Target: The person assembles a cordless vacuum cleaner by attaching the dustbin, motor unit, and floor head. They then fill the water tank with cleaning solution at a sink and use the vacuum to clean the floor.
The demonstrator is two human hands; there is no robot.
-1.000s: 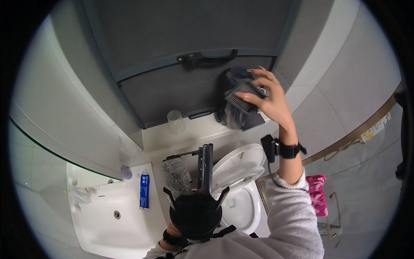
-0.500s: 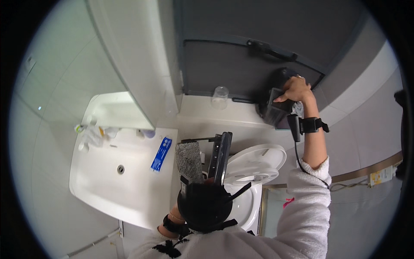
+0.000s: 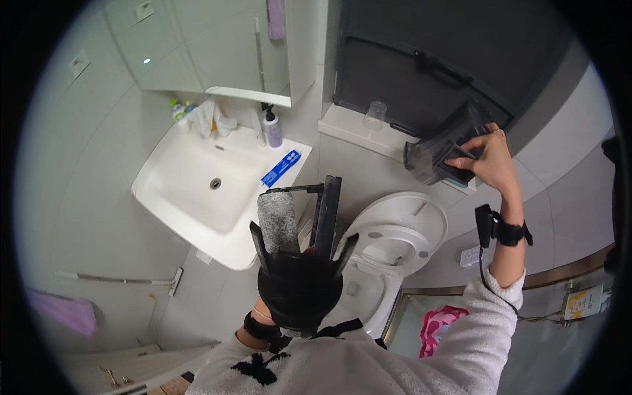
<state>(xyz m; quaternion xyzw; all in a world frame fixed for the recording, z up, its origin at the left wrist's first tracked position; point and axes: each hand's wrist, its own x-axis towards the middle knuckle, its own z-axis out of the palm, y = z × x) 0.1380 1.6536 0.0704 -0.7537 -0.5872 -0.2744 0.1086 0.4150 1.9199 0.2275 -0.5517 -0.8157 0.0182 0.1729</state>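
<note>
At the right, my right hand [image 3: 492, 158] is closed on a dark see-through tank [image 3: 431, 155]. Thumb and fingers pinch its black grip, and the tank is tilted over the white ledge [image 3: 352, 128]. Low in the middle is a black floor washer [image 3: 299, 289], with a fuzzy grey roller [image 3: 277, 220] and a long black bar [image 3: 326, 217] at its far end. My left hand [image 3: 262, 309] is behind it and holds it; most of its fingers are hidden. Just beyond the washer stands the white toilet [image 3: 395, 243], its lid raised.
On the left is a white washbasin [image 3: 197, 184] with a blue-and-white packet [image 3: 281, 168] and a pump bottle [image 3: 272, 128] on its rim. A clear cup [image 3: 375, 115] stands on the ledge before a dark panel [image 3: 395, 72]. A pink patterned item [image 3: 440, 326] lies at the lower right.
My right hand has tipped the tank, which was upright on the ledge, and shifted right with it. The view has turned, showing more of the basin. The roller and bar have shifted slightly.
</note>
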